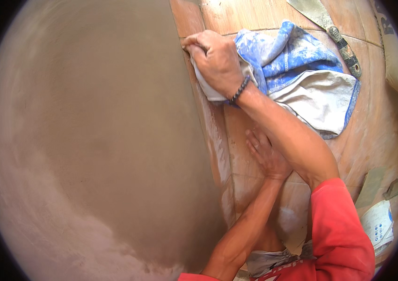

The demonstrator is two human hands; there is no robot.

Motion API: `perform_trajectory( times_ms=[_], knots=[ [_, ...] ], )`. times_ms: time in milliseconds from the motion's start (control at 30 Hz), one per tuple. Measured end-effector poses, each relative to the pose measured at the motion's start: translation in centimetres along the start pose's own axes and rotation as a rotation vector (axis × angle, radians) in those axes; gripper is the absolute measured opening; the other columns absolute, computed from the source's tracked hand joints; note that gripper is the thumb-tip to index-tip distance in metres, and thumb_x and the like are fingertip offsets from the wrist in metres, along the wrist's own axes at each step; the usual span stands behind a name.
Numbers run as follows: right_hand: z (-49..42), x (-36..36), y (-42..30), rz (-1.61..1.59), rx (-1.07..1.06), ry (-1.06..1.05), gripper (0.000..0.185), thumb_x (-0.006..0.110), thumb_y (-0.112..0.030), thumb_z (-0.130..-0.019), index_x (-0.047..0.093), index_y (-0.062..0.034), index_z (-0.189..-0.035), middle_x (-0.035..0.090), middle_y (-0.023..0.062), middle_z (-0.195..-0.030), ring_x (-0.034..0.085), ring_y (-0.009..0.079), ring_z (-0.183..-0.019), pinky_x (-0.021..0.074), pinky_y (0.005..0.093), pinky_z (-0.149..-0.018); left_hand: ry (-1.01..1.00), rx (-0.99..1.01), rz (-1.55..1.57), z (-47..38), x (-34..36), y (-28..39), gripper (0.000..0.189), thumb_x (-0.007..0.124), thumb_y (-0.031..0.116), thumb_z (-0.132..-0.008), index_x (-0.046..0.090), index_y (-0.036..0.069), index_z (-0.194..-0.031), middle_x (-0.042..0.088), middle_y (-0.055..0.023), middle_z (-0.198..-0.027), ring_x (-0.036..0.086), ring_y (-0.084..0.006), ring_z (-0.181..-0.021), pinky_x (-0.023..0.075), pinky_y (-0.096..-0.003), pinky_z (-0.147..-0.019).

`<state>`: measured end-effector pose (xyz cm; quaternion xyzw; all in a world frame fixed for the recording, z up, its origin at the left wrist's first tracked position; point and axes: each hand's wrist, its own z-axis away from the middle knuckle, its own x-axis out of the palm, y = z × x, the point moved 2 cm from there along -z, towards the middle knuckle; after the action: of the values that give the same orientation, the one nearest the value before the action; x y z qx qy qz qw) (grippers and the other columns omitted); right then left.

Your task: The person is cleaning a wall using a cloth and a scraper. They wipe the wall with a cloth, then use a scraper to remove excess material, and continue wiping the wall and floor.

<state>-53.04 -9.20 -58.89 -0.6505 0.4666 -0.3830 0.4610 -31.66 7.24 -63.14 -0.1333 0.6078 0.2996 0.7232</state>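
Observation:
My right hand, with a dark beaded bracelet at the wrist, is curled on a blue and white cloth beside the wall. Part of the cloth comes out below the palm; the rest lies crumpled on the tiled floor to the right, its blue side smeared white. The fingertips reach the top edge of the tile skirting. Beneath my right forearm, my left hand rests palm down on the floor tiles, fingers slightly spread. Past the cloth lies a putty knife with a dirty blade.
A plain brown-grey plastered wall fills the left. A bag with printing stands at the upper right edge. A flat greenish piece, a small grey block and a crumpled white printed packet lie at lower right.

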Motion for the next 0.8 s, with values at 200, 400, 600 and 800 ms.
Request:
perform_trajectory(
  times_ms=[200, 400, 600, 800],
  knots=[
    [6.7, -0.5, -2.7, -0.094, 0.108, -0.145, 0.009, 0.061, -0.007, -0.089, 0.068, -0.0017, -0.091, 0.067, 0.0176, -0.089, 0.066, 0.0366, -0.084, 0.0516, 0.0435, -0.075, 0.117, -0.112, 0.346, 1.2, 1.6, -2.2, 0.105, 0.063, 0.058, -0.083, 0.015, -0.002, -0.156, 0.01, -0.0321, -0.158, 0.006, -0.0583, -0.145, 0.0076, -0.0654, -0.117],
    [1.6, -0.2, 0.0, 0.051, 0.035, -0.028, 0.01, 0.058, -0.008, -0.09, 0.067, -0.0024, -0.09, 0.066, 0.0183, -0.085, 0.065, 0.0377, -0.08, 0.0518, 0.0436, -0.072, -0.058, 0.029, 0.018, 0.9, 0.5, -0.6, 0.101, 0.062, 0.058, -0.084, 0.022, -0.002, -0.154, 0.01, -0.032, -0.159, 0.007, -0.0581, -0.145, 0.0074, -0.065, -0.117],
    [0.6, 0.4, 2.5, 0.422, 0.2, -0.18, 0.015, 0.054, -0.007, -0.09, 0.067, -0.002, -0.093, 0.068, 0.0208, -0.086, 0.066, 0.0404, -0.083, 0.0533, 0.0458, -0.076, 0.042, -0.038, 0.109, 0.4, 0.0, -0.3, 0.091, 0.06, 0.055, -0.087, 0.028, 0.002, -0.153, 0.014, -0.0292, -0.16, 0.008, -0.058, -0.145, 0.0099, -0.0663, -0.116],
    [-2.3, -3.6, 1.4, 0.572, 0.401, -0.391, 0.019, 0.055, -0.014, -0.09, 0.07, -0.0023, -0.094, 0.071, 0.0221, -0.087, 0.07, 0.036, -0.082, 0.055, 0.0452, -0.074, 0.161, -0.021, 0.084, -0.2, -0.5, -1.2, 0.086, 0.06, 0.052, -0.087, 0.03, 0.008, -0.153, 0.015, -0.0278, -0.161, 0.009, -0.0574, -0.146, 0.0108, -0.0669, -0.116]
  ],
)
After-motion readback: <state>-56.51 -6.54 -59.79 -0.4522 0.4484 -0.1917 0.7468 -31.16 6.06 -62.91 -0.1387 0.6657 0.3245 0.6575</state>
